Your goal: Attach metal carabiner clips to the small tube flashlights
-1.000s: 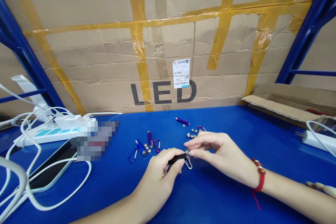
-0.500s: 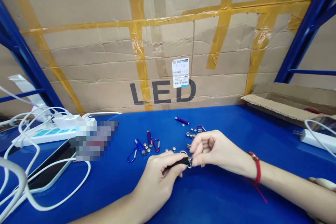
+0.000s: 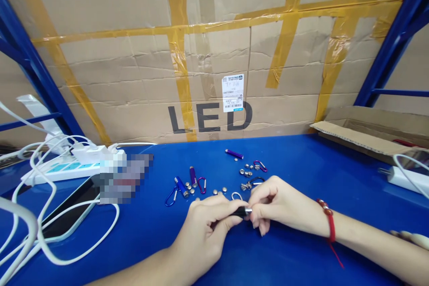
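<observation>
My left hand [image 3: 208, 228] is closed around a small black keychain flashlight [image 3: 241, 211], held low over the blue table [image 3: 295, 170]. My right hand [image 3: 281, 205], with a red bead bracelet at the wrist, pinches the flashlight's silver end with thumb and fingers. A silver ring [image 3: 236, 196] lies just behind the flashlight. Further back lie a blue flashlight with carabiner [image 3: 181, 187], a purple flashlight [image 3: 192, 174] with a pink carabiner, another purple flashlight [image 3: 233, 154] and several small button cells [image 3: 246, 172].
A taped cardboard sheet marked LED [image 3: 209, 118] stands at the back. At left are a power strip [image 3: 63, 167], white cables [image 3: 50, 241] and a phone [image 3: 69, 212]. An open carton [image 3: 372, 136] and a white charger [image 3: 404, 178] sit at right. Blue rack posts flank the table.
Both hands dropped slightly toward the table. My right hand's fingers curled tighter on the flashlight's silver end, and the silver ring now lies behind the flashlight rather than hanging below it.
</observation>
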